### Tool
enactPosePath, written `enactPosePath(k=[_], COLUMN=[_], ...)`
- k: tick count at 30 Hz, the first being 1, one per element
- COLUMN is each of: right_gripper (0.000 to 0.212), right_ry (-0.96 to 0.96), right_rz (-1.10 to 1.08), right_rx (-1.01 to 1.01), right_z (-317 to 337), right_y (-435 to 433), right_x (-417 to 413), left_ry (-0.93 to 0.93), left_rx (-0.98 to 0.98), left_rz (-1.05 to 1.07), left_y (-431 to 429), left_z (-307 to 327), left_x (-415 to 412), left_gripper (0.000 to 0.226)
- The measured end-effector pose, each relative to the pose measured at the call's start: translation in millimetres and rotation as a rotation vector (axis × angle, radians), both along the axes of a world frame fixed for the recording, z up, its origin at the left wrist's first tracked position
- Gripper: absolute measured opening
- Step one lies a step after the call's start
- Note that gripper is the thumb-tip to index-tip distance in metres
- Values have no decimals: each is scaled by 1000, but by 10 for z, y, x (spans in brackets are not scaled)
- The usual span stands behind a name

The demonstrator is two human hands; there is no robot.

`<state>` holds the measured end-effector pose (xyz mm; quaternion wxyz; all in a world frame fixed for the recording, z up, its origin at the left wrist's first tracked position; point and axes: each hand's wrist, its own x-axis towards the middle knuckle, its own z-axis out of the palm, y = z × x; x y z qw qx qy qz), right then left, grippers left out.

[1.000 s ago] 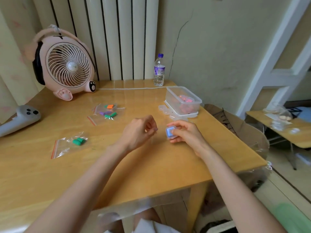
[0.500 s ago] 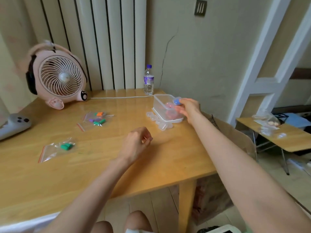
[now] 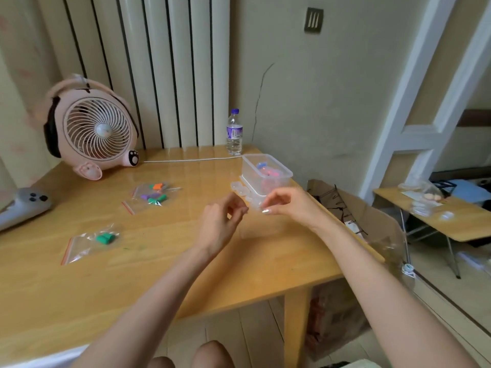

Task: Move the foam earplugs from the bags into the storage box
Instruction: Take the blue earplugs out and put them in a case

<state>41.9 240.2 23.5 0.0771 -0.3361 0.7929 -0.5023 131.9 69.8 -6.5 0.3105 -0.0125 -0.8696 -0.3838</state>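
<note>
A clear storage box [image 3: 282, 174] stands at the table's far right with a blue earplug [image 3: 260, 165] and pink earplugs [image 3: 273, 172] inside. Just in front of it my left hand [image 3: 221, 221] and my right hand [image 3: 288, 205] meet, fingertips pinched on what looks like an empty clear bag [image 3: 256, 229], faint and hard to make out. One zip bag [image 3: 152, 195] lies mid-table and holds orange, purple and green earplugs. Nearer on the left, a second zip bag [image 3: 93, 241] holds green earplugs.
Small clear cases [image 3: 239, 188] lie beside the storage box. At the back stand a pink fan [image 3: 95, 131] with its white cable [image 3: 191, 160] and a water bottle [image 3: 234, 134]. A grey controller [image 3: 24, 205] sits at the left edge. A cardboard box [image 3: 353, 208] stands past the table's right edge.
My right hand carried the blue earplug to the storage box, left it inside, and came back beside my left hand. The left hand stayed over the table.
</note>
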Motion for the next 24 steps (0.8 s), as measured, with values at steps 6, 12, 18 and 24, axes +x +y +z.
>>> enactPosePath(k=[6,12,18,24], right_gripper=[14,6,7,14], right_ry=[-51,-282,-564,-787], right_rz=[-294,-452,-784,-1115], right_rx=[-170,-177,90,98], right_z=[-148,-728,-2113,-3422], right_y=[809,1834,2566,2809], right_x=[416,849,1040,1276], left_ry=[-44,-62,-71,-75], left_rx=[132,63,43,26], left_rz=[-181,-358,-378,-373], left_y=[370,926,1231,1402], left_z=[-101,-189,-252,-269], left_x=[-11,-53,-139,-203], left_gripper=[6,7,6,5])
